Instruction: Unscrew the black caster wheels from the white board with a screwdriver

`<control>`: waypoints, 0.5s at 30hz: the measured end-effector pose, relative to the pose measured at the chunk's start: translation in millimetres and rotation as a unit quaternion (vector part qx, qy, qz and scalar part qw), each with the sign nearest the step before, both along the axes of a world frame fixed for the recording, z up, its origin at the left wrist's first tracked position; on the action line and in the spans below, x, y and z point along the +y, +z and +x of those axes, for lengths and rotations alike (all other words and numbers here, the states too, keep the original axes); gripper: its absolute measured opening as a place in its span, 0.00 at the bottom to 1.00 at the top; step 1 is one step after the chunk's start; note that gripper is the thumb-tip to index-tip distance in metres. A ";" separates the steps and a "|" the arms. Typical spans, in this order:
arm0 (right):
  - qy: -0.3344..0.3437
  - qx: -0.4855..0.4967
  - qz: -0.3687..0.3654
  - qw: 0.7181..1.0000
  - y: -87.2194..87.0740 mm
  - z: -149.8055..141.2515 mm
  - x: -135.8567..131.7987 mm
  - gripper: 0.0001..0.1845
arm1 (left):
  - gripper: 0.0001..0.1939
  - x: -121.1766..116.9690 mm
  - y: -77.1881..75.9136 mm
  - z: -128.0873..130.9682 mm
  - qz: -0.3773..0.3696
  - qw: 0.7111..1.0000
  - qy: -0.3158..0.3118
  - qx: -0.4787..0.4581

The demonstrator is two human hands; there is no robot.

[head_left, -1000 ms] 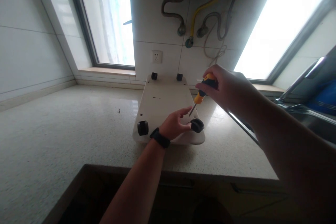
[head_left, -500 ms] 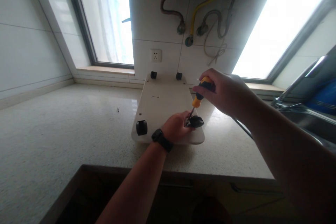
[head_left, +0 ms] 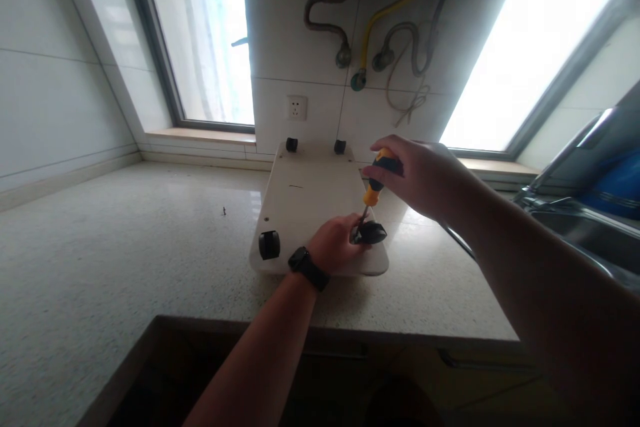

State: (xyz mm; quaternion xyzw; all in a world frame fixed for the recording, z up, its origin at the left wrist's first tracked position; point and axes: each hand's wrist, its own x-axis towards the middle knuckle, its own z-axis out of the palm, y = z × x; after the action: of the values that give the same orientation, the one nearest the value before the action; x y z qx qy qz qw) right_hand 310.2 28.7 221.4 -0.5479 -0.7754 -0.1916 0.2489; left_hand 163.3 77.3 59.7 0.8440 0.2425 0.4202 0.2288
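A cream-white board with rounded corners lies on the counter with black casters on its upper face. At its near right corner my left hand is closed around the base of a black caster. My right hand grips a yellow and black screwdriver from above. The shaft slants down to the caster's mount by my left fingers; the tip is hidden. Another caster sits at the near left corner, with two more, a left one and a right one, at the far end.
Small dark pieces, perhaps screws, lie on the speckled counter left of the board. A metal sink with a faucet is at right. Hoses and a wall socket are behind. The counter's front edge runs below my arms.
My right hand and the screwdriver have shifted slightly left and down. My left hand still holds the caster in the same place.
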 end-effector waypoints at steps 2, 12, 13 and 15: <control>0.013 -0.001 -0.009 1.000 1.4 1.0 3.8 0.26 | 0.18 -0.3 -0.3 0.0 -0.002 1.000 0.002 -0.001; -0.098 -0.011 0.024 0.995 -0.8 -3.6 13.2 0.25 | 0.20 2.4 -0.8 -1.3 -0.021 1.000 -0.013 0.004; -0.105 -0.014 0.026 0.994 -0.5 -4.5 12.7 0.25 | 0.21 2.5 -0.5 -1.9 -0.027 1.000 -0.016 -0.002; -0.103 -0.017 0.019 0.994 1.0 -5.2 12.8 0.25 | 0.24 2.7 -0.4 -3.0 -0.038 0.998 -0.033 -0.026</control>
State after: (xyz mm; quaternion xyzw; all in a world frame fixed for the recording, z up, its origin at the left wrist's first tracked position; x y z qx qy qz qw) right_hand 305.1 41.5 222.4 -0.6171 -0.7148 -0.2401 0.2250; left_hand 160.3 80.1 59.3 0.8312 0.2239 0.4245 0.2806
